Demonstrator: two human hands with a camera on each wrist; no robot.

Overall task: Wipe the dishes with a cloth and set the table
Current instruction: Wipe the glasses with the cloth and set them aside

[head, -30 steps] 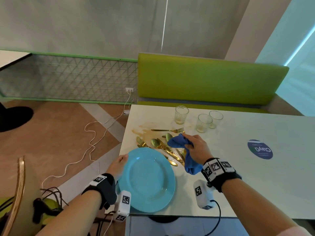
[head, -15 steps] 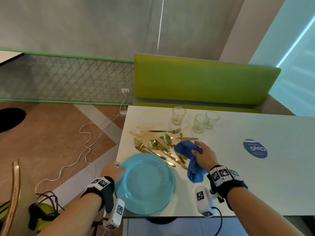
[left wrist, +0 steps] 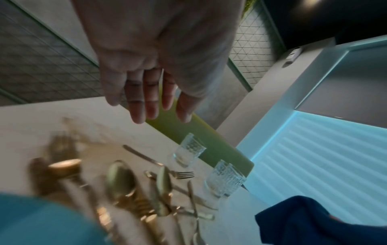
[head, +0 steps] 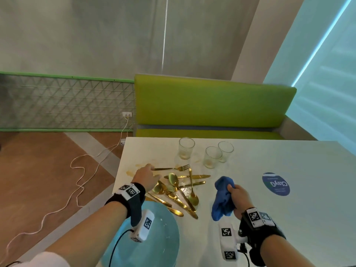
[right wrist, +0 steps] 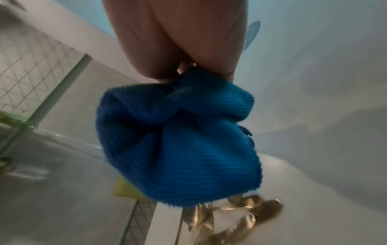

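A light blue plate (head: 154, 239) lies at the table's near left edge. Beyond it sits a heap of gold cutlery (head: 179, 189), (left wrist: 134, 185), with several forks, spoons and knives crossing each other. My left hand (head: 146, 176) hovers over the heap's left end, fingers (left wrist: 144, 106) straight and empty, near the handle of a gold fork (head: 171, 168). My right hand (head: 238, 199) grips a bunched blue cloth (head: 221, 199), (right wrist: 178, 140) just right of the cutlery, above the table.
Three empty glasses (head: 206, 153) stand behind the cutlery. A brown spill stain (head: 133, 170) marks the white table (head: 289, 218) at its far left. A round blue sticker (head: 275, 184) is to the right. A green bench (head: 212, 105) runs behind the table; a white cable (head: 77, 170) trails on the floor.
My left hand let go of the plate's rim and moved forward over the cutlery. My right hand carried the cloth right, off the heap. The plate lies flat now.
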